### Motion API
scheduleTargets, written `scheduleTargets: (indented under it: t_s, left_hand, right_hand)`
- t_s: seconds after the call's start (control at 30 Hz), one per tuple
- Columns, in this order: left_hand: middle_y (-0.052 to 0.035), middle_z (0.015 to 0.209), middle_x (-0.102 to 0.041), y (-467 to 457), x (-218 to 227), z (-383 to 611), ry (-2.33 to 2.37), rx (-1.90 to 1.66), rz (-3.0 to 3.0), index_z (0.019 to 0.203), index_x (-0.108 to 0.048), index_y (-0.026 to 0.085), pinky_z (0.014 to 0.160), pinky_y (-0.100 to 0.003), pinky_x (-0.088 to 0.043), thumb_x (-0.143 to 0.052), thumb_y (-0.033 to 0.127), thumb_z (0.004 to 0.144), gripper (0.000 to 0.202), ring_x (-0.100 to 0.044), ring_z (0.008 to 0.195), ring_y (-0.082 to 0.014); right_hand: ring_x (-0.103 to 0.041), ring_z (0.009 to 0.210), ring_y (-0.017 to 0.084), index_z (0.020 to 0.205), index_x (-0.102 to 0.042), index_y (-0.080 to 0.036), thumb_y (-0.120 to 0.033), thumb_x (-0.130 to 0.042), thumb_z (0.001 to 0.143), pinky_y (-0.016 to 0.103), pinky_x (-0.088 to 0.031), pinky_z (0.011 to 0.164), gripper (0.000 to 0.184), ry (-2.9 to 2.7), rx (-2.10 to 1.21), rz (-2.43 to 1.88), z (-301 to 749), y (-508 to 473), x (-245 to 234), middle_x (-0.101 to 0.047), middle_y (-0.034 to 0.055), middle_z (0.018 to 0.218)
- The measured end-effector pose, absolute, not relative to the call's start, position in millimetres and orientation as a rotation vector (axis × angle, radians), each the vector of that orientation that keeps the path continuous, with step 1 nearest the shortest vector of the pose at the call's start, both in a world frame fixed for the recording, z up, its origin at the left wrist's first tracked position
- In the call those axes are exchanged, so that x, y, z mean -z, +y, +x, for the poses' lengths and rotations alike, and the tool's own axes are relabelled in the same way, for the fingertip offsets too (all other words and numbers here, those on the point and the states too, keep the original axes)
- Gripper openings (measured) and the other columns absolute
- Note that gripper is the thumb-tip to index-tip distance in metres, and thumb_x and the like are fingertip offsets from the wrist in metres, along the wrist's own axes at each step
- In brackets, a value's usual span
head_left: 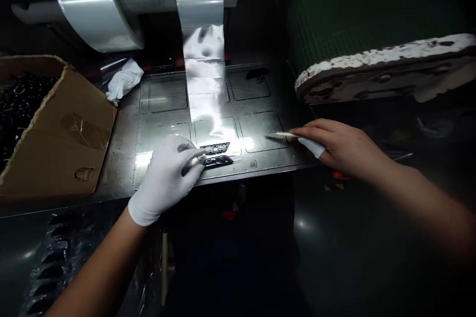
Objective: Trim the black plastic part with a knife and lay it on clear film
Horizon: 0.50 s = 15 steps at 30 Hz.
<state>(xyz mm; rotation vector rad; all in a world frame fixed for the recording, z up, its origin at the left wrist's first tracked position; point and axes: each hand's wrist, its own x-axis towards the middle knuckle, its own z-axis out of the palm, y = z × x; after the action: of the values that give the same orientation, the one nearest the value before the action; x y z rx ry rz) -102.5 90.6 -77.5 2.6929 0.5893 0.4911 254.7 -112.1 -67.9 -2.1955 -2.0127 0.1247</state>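
Black plastic pieces [218, 161] beside gloved left hand [165, 178]

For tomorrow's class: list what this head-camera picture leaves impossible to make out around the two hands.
All in the head view:
Where the left hand meets the dark moulded piece: its gloved fingers hide the contact.
Any marks on that piece: too small to read.
The held end of the pale stick: hidden by the fingers of the right hand.
Contents of the cardboard box: too dark, and cut off by the left edge.
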Motion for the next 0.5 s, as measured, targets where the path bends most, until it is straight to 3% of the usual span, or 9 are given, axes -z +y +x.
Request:
scheduleTargets:
  t_s: [0.07,0.23,0.33,0.43,0.5]
  left_hand:
    - [-0.007,0.097,-0.072,81.1,73.3,-95.6,0.471,-0.382,2.805,0.116,-0.074,0.023,0.086,-0.047,-0.055,-0.063,0.023,0.098,0.021,-0.066,0.094,-0.0269]
    - [-0.0096,0.1,-0.074,67.7,68.1,-78.9,0.412,-0.159,3.086,0.135,-0.067,0.02,0.076,-0.046,-0.052,-0.053,0.013,0.098,0.04,-0.066,0.089,-0.0301]
    - [-0.01,0.096,-0.074,68.5,70.6,-79.9,0.423,-0.229,3.111,0.127,-0.068,0.016,0.074,-0.046,-0.052,-0.055,0.008,0.091,0.04,-0.066,0.086,-0.0309]
    - [-0.0078,0.094,-0.075,64.7,74.0,-93.1,0.443,-0.461,2.914,0.109,-0.07,0.019,0.083,-0.047,-0.057,-0.056,0.005,0.089,0.029,-0.069,0.091,-0.0285]
    - [-0.0071,0.106,-0.075,54.5,77.4,-107.6,0.482,-0.725,2.718,0.107,-0.069,0.023,0.099,-0.053,-0.059,-0.058,0.004,0.09,0.028,-0.07,0.108,-0.028]
  right_hand:
    - [-0.066,0.12,0.034,0.143,-0.067,-0.021,0.002,-0.045,0.077,0.048,-0.059,0.092,0.073,-1.895,-0.067,-2.207,252.9,-109.2,83.0,-0.069,0.0137,0.132]
    - [-0.062,0.115,0.033,0.141,-0.069,-0.014,-0.002,-0.048,0.082,0.048,-0.055,0.1,0.063,-1.705,0.111,-2.163,243.0,-94.2,117.5,-0.07,0.0153,0.13]
    - [-0.062,0.113,0.032,0.138,-0.071,-0.013,-0.012,-0.047,0.094,0.046,-0.053,0.101,0.05,-1.633,0.146,-2.111,245.1,-95.2,122.0,-0.072,0.0146,0.127]
    - [-0.062,0.117,0.033,0.133,-0.072,-0.015,-0.027,-0.05,0.103,0.049,-0.051,0.105,0.04,-1.552,0.179,-2.028,238.2,-106.9,115.2,-0.072,0.0153,0.125]
    - [-0.061,0.12,0.034,0.128,-0.073,-0.018,-0.032,-0.054,0.103,0.053,-0.049,0.107,0.034,-1.449,0.169,-1.937,213.8,-118.0,110.4,-0.072,0.016,0.125]
